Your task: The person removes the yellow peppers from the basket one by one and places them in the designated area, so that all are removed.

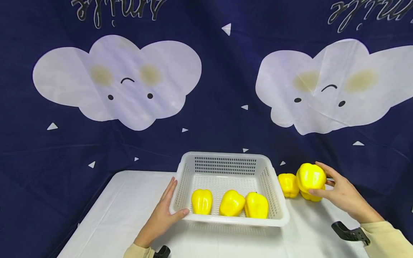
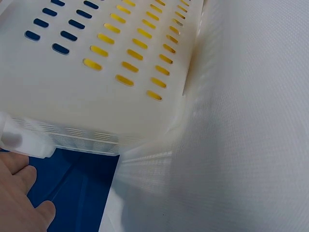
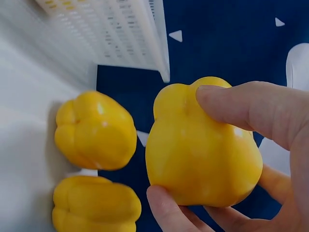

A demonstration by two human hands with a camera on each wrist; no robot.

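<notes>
My right hand [image 1: 350, 199] holds a glossy yellow bell pepper [image 1: 311, 176] up to the right of the basket, thumb on one side and fingers round the other. In the right wrist view this bell pepper [image 3: 203, 145] hangs beside two more on the table, one yellow pepper [image 3: 95, 130] and another [image 3: 96, 205]. At the front left corner of the white plastic basket [image 1: 232, 219], my left hand [image 1: 162, 211] rests with straight fingers along its left side and the thumb at the front rim. Three yellow peppers lie inside, including one [image 1: 202, 201] at the left.
A white-covered table [image 1: 129, 190] bears the basket. One yellow pepper [image 1: 288, 185] stands close to the basket's right wall; another is partly hidden under the held one. Behind the table hangs a dark blue cloth [image 1: 226, 89] printed with white clouds.
</notes>
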